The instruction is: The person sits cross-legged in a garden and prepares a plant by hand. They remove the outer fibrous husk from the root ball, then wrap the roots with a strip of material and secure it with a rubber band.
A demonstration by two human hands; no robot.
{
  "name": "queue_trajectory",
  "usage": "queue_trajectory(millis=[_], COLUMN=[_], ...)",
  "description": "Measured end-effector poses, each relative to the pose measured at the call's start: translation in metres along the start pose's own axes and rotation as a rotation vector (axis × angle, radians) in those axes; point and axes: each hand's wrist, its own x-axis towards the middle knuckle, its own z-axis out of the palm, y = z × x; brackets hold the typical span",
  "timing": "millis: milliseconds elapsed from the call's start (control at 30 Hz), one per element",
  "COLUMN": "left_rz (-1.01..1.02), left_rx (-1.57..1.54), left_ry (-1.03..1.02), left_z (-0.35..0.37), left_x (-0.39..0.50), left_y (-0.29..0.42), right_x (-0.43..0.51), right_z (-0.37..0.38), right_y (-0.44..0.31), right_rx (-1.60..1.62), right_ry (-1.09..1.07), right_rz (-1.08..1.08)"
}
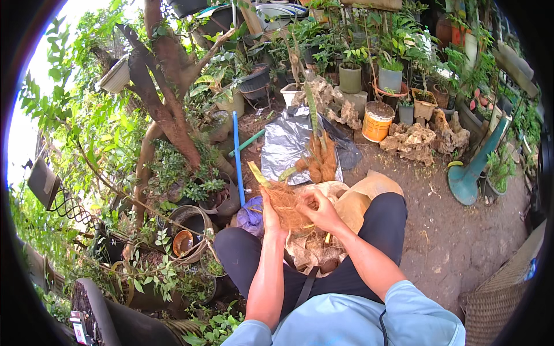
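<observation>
A loose wad of brown coconut fibre rests against my left hand, which cups it from the left. Out of its upper left end sticks a yellow-green leaf cutting. My right hand is at the fibre's right side, thumb and fingers pinched together at its strands. Below both hands a pale sack lies between my knees. Beyond them, several fibre-wrapped bundles with upright snake plant leaves sit on a silver plastic sheet.
A blue pipe and a green pipe lie left of the sheet. A purple plastic bag touches my left knee. An orange paint bucket, rough rocks and potted plants stand ahead. A wicker chair is at right.
</observation>
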Motion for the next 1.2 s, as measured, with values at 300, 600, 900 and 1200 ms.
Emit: queue_trajectory(millis=[300, 600, 900, 1200], left_rz=[-0.115, 0.017, 0.083, 0.533], left_rx=[0.084, 0.282, 0.279, 0.781], left_ry=[0.036, 0.002, 0.044, 0.14], left_z=[0.002, -0.024, -0.016, 0.005], left_x=[-0.004, 0.005, -0.001, -0.002], left_y=[-0.015, -0.028, -0.029, -0.022], right_x=[0.009, 0.003, 0.003, 0.007], right_z=[-0.003, 0.007, 0.019, 0.017], right_y=[0.0, 0.001, 0.03, 0.033], right_rx=[-0.068, -0.088, 0.515, 0.125], right_ry=[0.231, 0.139, -0.025, 0.172], right_rz=[-0.096, -0.057, 0.282, 0.127])
